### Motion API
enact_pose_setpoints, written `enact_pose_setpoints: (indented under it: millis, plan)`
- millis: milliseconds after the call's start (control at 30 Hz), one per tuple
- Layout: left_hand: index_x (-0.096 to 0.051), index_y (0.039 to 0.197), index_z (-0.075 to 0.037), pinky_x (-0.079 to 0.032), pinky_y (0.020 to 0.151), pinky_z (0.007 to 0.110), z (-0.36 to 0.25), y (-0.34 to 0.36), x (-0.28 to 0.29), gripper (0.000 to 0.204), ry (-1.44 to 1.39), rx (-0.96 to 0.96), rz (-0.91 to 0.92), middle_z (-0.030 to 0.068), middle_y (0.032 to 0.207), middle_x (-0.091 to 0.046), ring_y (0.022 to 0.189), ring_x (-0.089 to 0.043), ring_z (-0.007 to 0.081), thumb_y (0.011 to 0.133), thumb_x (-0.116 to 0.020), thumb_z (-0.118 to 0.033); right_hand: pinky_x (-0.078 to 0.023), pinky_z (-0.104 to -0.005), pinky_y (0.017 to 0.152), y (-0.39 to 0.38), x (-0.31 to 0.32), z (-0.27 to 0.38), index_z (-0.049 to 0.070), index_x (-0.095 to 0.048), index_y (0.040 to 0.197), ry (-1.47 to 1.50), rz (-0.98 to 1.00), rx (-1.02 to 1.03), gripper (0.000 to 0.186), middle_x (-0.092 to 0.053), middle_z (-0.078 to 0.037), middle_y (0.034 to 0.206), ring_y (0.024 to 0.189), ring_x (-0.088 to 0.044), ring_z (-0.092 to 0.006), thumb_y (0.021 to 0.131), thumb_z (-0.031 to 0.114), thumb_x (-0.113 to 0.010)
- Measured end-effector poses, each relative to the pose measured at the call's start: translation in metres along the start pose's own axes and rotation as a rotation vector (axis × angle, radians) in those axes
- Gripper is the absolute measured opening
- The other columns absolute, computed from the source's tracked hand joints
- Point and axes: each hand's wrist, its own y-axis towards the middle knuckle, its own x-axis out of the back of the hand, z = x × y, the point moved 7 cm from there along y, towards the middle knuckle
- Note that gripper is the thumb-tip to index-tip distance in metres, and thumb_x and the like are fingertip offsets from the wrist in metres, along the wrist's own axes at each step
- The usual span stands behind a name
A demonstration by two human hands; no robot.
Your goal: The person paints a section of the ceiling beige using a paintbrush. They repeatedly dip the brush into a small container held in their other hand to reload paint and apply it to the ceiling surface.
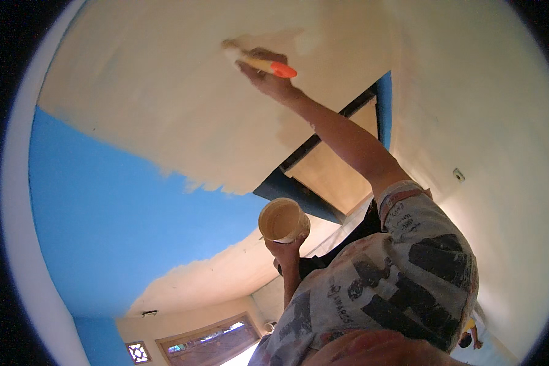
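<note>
My right hand is closed round a paintbrush with a yellow and orange handle, its bristles against the beige-painted wall in the upper middle. My left hand grips a round container of beige paint, held lower down near my body. The beige coat borders a bright blue area with a ragged edge.
A dark-framed recess with a beige panel sits behind my right arm. A small wall fitting is on the right. A wooden-framed window and a small patterned opening show at the bottom. Another person in yellow is partly visible lower right.
</note>
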Motion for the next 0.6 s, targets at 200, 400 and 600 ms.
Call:
enact_pose_setpoints:
  millis: [200, 400, 600]
  plan:
    - [-0.048, 0.125, -0.003, -0.049, 0.093, 0.039, -0.017, 0.008, -0.001, 0.092, 0.114, -0.031, 0.016, 0.0111, 0.116, -0.061, 0.107, -0.060, 0.0249, 0.048, -0.094, -0.023, -0.053, -0.0336, 0.076, 0.040, 0.131, -0.159, 0.003, -0.062, 0.103, -0.177, -0.061, -0.022, 0.024, -0.066, -0.006, 0.097, 0.086, -0.063, -0.0180, 0.088, 0.019, -0.068]
    - [-0.047, 0.123, -0.005, -0.049, 0.091, 0.038, -0.014, 0.012, -0.013, 0.089, 0.030, -0.028, 0.009, 0.0108, 0.112, -0.061, 0.105, -0.060, 0.0245, 0.048, -0.094, -0.020, -0.048, -0.0295, 0.063, 0.035, 0.404, -0.253, 0.002, -0.068, 0.080, -0.674, -0.528, -0.361, 0.022, -0.066, -0.002, 0.077, 0.068, -0.060, -0.0144, 0.083, 0.023, -0.074]
    - [-0.047, 0.123, -0.005, -0.049, 0.092, 0.038, -0.026, -0.006, -0.003, 0.087, 0.061, -0.017, -0.024, 0.0119, 0.114, -0.061, 0.107, -0.059, 0.0251, 0.051, -0.094, -0.020, -0.036, -0.0239, 0.053, -0.222, 0.331, -0.114, 0.010, -0.060, 0.067, -0.034, -0.292, -0.918, 0.025, -0.050, 0.003, 0.062, 0.056, -0.044, -0.0071, 0.089, 0.019, -0.066]
